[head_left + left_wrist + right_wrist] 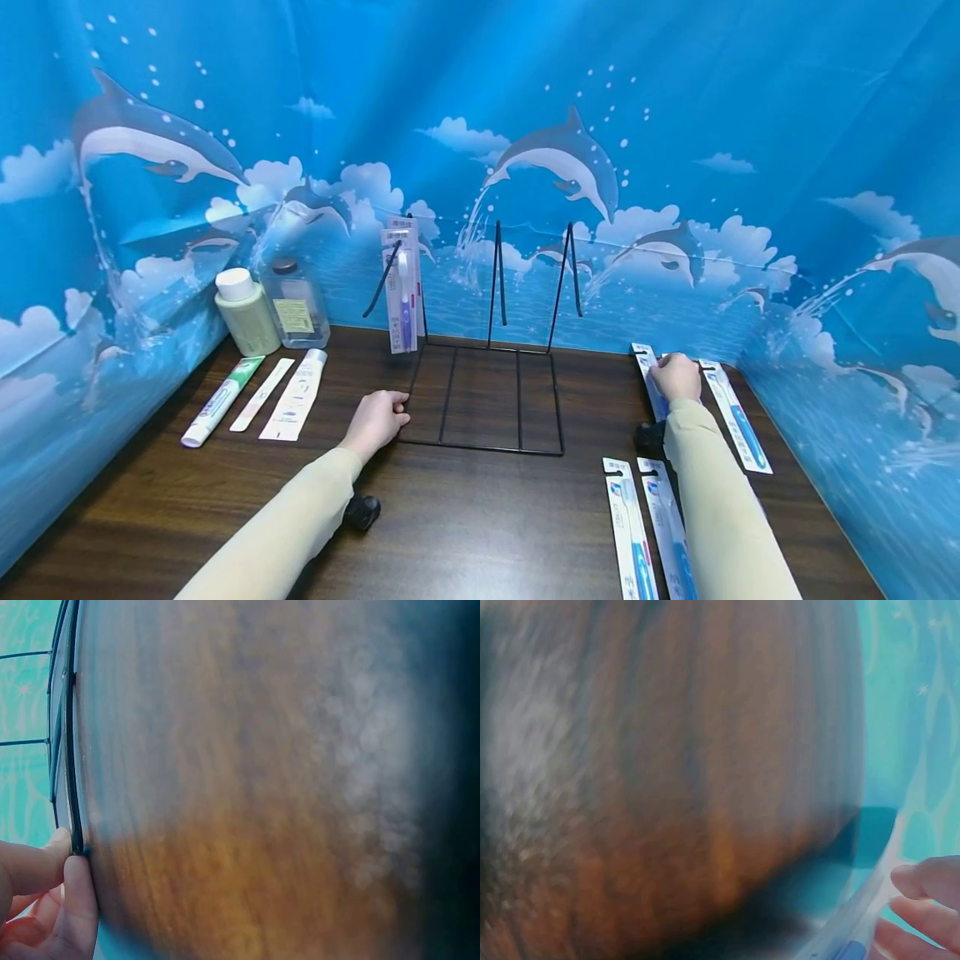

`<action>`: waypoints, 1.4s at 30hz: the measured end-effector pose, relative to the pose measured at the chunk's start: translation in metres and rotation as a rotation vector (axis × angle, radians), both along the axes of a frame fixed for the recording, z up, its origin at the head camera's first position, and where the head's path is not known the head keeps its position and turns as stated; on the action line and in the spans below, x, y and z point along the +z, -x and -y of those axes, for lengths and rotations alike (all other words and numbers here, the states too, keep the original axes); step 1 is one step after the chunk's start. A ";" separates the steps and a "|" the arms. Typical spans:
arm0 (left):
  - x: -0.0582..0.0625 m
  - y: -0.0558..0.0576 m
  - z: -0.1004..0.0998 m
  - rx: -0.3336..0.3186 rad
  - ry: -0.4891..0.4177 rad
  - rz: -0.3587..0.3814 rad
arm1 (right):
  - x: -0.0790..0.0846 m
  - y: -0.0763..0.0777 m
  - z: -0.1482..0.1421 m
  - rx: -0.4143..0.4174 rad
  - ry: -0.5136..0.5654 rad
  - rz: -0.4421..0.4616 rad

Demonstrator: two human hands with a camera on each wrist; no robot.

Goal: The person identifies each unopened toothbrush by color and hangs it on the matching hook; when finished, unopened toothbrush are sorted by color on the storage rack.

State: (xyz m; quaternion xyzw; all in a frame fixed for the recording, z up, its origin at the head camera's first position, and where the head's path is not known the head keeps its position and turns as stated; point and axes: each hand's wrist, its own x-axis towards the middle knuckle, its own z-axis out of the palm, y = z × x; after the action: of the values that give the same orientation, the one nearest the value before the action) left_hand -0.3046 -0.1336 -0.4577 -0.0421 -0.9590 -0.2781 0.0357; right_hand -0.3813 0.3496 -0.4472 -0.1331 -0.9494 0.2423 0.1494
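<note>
My left hand (377, 422) pinches the front left corner of the black wire rack (480, 448); in the left wrist view, its fingertips (78, 881) meet the rod. Carded toothbrushes (405, 296) with purple handles hang from the rack's left hook. At the back right, my right hand (677, 377) pinches a packaged toothbrush (846, 930), mostly covered by the hand in the head view. Blue packaged toothbrushes (735, 415) lie on both sides of that hand. The middle and right hooks hold nothing.
On the left stand a green bottle (251, 321) with a white cap and a clear pump-less bottle (296, 308). In front lie a toothpaste tube (221, 404) and two flat packets. More toothbrush packs (630, 529) lie near my right forearm. A dolphin-print curtain (480, 100) surrounds the table.
</note>
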 end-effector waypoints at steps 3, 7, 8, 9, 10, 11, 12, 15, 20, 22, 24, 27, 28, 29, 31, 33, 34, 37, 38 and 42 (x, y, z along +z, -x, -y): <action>0.000 -0.001 0.000 0.000 -0.005 0.007 | 0.007 -0.002 0.004 -0.016 0.050 -0.056; 0.000 0.000 0.001 -0.004 -0.005 0.010 | 0.019 -0.005 0.010 -0.027 0.135 -0.106; 0.000 0.000 0.001 -0.005 -0.005 0.013 | 0.022 -0.006 0.012 -0.031 0.155 -0.114; 0.000 0.000 0.001 -0.005 -0.004 0.013 | 0.024 -0.007 0.012 -0.032 0.172 -0.120; 0.000 0.001 0.001 -0.007 -0.004 0.013 | 0.028 -0.008 0.013 -0.027 0.190 -0.118; 0.000 0.001 0.002 -0.006 -0.003 0.016 | 0.032 -0.009 0.014 -0.019 0.202 -0.116; 0.000 0.001 0.001 -0.007 -0.005 0.016 | 0.036 -0.011 0.014 -0.015 0.209 -0.115; 0.000 0.001 -0.001 -0.013 -0.009 0.013 | 0.050 -0.020 0.013 0.016 0.216 -0.115; 0.000 0.001 0.000 -0.023 -0.005 0.008 | 0.069 -0.035 0.014 0.039 0.233 -0.177; -0.001 0.002 0.001 -0.024 -0.001 0.004 | 0.076 -0.040 0.015 0.036 0.253 -0.219; -0.001 0.002 0.002 -0.027 0.007 -0.003 | 0.083 -0.046 0.019 0.034 0.280 -0.261; -0.002 0.003 0.003 -0.029 0.008 -0.011 | 0.093 -0.056 0.025 0.044 0.301 -0.317; -0.002 0.003 0.003 -0.032 0.012 -0.017 | 0.096 -0.060 0.028 0.053 0.308 -0.335; -0.003 0.003 0.004 -0.033 0.012 -0.020 | 0.100 -0.064 0.032 0.062 0.309 -0.349; -0.002 0.004 0.004 -0.036 0.011 -0.024 | 0.106 -0.072 0.038 0.082 0.305 -0.381; -0.002 0.004 0.005 -0.036 0.011 -0.023 | 0.113 -0.080 0.045 0.102 0.294 -0.407; -0.001 0.004 0.004 -0.034 0.009 -0.021 | 0.116 -0.084 0.049 0.113 0.286 -0.422; -0.001 0.003 0.004 -0.028 0.007 -0.012 | 0.129 -0.097 0.063 0.156 0.266 -0.471; -0.001 0.003 0.004 -0.025 0.005 -0.007 | 0.133 -0.102 0.068 0.175 0.261 -0.489; -0.002 0.001 0.003 -0.027 0.001 0.000 | 0.147 -0.118 0.088 0.254 0.236 -0.566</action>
State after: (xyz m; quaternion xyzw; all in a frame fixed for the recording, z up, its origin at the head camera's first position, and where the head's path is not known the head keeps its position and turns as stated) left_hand -0.3060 -0.1364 -0.4598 -0.0552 -0.9584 -0.2783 0.0321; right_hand -0.2633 0.2614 -0.3002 0.0423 -0.8445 0.3947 0.3595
